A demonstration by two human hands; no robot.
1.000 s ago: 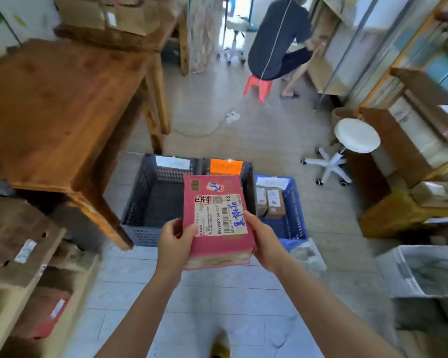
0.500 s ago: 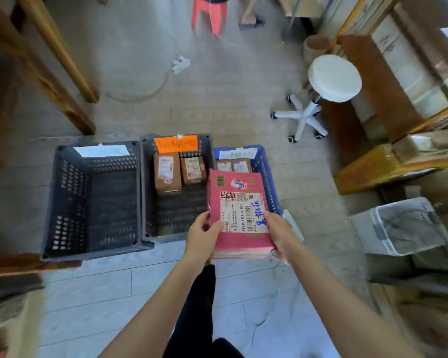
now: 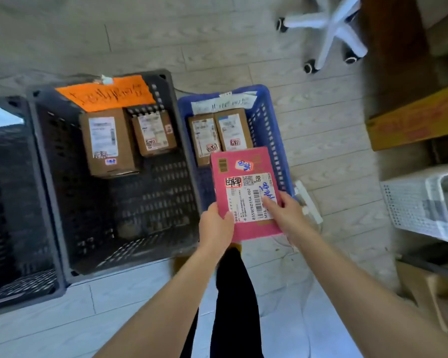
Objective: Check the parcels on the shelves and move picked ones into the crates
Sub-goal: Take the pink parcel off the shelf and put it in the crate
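I hold a pink parcel point(image 3: 246, 192) with a white shipping label over the near half of the blue crate point(image 3: 269, 140). My left hand point(image 3: 216, 228) grips its near left edge, and my right hand point(image 3: 286, 215) grips its near right edge with the thumb on the label. Two brown boxes point(image 3: 219, 133) stand at the blue crate's far end. The middle dark crate point(image 3: 47, 177), tagged with an orange paper, holds two brown boxes point(image 3: 124, 140). A third dark crate point(image 3: 8, 202) lies at the far left.
A white swivel stool base point(image 3: 329, 34) stands on the floor at the top right. A yellow carton point(image 3: 414, 120) and a white mesh basket point(image 3: 422, 202) sit at the right. My dark trouser leg point(image 3: 233, 301) shows between my arms.
I have stepped closer and looked down; the crates now fill the view. The pink parcel has moved forward from in front of the crates to over the blue crate.
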